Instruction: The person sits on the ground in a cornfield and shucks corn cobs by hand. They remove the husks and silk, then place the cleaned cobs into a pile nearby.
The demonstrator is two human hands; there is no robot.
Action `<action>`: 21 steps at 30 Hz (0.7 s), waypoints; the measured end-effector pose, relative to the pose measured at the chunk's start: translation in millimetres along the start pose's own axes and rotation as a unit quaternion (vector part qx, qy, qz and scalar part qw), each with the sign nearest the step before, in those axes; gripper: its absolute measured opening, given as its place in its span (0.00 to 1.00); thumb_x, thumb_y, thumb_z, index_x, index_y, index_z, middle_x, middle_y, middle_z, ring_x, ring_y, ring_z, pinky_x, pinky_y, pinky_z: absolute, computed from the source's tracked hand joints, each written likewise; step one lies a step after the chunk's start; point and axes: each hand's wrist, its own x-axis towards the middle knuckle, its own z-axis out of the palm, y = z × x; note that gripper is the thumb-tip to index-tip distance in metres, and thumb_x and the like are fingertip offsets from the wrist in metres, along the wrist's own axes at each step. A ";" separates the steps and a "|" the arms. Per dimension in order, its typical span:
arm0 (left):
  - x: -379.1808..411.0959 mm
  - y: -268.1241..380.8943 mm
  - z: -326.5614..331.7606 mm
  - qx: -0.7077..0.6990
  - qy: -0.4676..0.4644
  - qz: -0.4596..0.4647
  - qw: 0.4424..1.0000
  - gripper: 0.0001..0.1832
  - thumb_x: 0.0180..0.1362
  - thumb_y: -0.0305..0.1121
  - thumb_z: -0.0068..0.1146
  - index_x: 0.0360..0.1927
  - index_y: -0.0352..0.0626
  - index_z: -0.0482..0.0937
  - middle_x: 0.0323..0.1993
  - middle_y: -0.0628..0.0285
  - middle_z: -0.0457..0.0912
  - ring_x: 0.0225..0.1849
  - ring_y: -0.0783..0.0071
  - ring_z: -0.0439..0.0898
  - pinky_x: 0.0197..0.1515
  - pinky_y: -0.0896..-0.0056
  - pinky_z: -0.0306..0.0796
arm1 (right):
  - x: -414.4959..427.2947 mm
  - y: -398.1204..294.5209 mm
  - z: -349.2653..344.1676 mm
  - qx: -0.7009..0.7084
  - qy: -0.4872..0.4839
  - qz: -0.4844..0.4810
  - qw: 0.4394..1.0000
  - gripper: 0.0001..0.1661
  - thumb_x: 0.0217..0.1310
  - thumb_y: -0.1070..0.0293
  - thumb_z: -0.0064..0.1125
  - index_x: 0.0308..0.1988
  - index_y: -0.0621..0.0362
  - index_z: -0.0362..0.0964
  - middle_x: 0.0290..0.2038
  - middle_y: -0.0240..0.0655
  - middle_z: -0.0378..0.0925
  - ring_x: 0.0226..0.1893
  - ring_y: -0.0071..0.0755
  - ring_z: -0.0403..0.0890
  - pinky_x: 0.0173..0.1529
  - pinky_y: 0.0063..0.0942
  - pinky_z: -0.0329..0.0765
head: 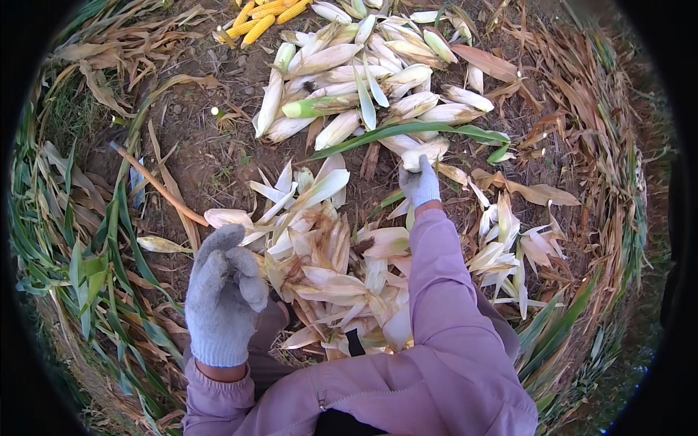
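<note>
My right hand, in a white knit glove, reaches forward with its fingers around the near end of a corn ear in its husk. That ear lies at the near edge of a heap of unhusked corn ears. My left hand, in a worn grey-white glove, is raised at the left with fingers loosely curled and nothing visible in it. Beyond it a corn ear, partly hidden, shows its pale husk. Between my arms lies a pile of stripped corn husks.
Bare yellow corn cobs lie at the far left. More husks are right of my right arm. A brown stick rests at the left, near a small husked ear. A long green leaf crosses the heap's near side. Cut stalk stubs protrude from the soil.
</note>
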 end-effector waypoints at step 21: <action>-3.8 -36.9 27.8 0.204 -0.042 0.175 0.962 0.34 0.76 0.53 0.45 0.69 0.31 0.68 0.61 0.47 0.78 0.63 0.60 0.77 0.66 0.63 0.70 | -398.1 32.2 114.5 -0.545 -0.451 0.059 0.705 0.54 0.62 0.59 0.68 0.77 0.68 0.48 0.71 0.46 0.65 0.71 0.39 0.66 0.75 0.35 0.62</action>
